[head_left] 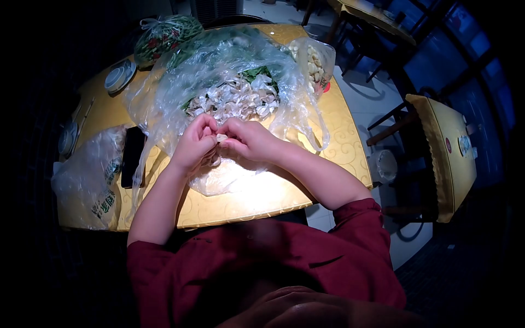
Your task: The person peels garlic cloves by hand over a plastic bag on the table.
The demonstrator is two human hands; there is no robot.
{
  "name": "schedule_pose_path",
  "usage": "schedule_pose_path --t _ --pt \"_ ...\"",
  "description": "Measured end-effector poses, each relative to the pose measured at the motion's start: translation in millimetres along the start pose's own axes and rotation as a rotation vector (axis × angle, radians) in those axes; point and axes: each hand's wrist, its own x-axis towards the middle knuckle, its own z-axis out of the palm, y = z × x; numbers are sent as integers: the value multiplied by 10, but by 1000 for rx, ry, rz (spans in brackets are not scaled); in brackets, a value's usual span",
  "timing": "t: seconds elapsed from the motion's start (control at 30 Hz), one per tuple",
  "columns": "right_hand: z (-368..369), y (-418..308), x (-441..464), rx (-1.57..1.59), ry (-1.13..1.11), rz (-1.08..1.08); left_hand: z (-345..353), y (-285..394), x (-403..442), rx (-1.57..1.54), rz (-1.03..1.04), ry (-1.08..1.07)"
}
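Observation:
My left hand [196,143] and my right hand [250,140] meet over the near part of the table, fingertips pinched together. Between them is a small pale garlic clove [221,138], gripped from both sides. Just beyond my hands, a heap of whitish garlic skins [232,98] lies on a spread clear plastic bag [180,87], with some green leaves [260,74] at its far side. Something pale and brownish shows under my left fingers, partly hidden. Peeled garlic cloves [314,65] fill a clear bag at the far right.
The yellow patterned tablecloth [342,128] covers the table. On the left are a dark phone [133,156], a clear bag with green print [90,180] and stacked dishes [120,76]. A tied bag of green and red vegetables [167,41] stands at the back left. Another table [451,142] is at right.

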Motion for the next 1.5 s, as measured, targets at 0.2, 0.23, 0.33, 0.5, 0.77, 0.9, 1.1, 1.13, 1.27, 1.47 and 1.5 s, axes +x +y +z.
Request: schedule_pose_path --t 0.2,0.23,0.33,0.5,0.77,0.9,1.1,1.13,1.27,1.47,1.5 --pt "-9 -45 0 -28 27 -21 8 -23 5 -38 35 3" --pt "-7 -51 0 -38 36 -37 9 -24 4 -46 38 7" --pt "31 5 3 -56 61 -96 12 -15 -6 -56 49 -3" --pt "0 -28 14 -66 54 -61 41 -21 -15 -37 70 1" --pt "9 -75 4 61 117 27 24 36 -27 -179 70 -67" --pt "62 -14 -11 95 179 57 10 10 -1 -98 87 -39" --pt "72 61 -15 130 188 55 -31 -54 43 121 112 88" --pt "66 45 -11 132 190 56 -47 -72 47 148 80 97" --pt "-39 -84 0 98 99 97 -50 -57 35 195 88 100" --pt "51 41 10 398 171 97 -76 -111 55 288 175 145" --pt "46 31 20 513 206 141 -89 -98 49 289 190 187"
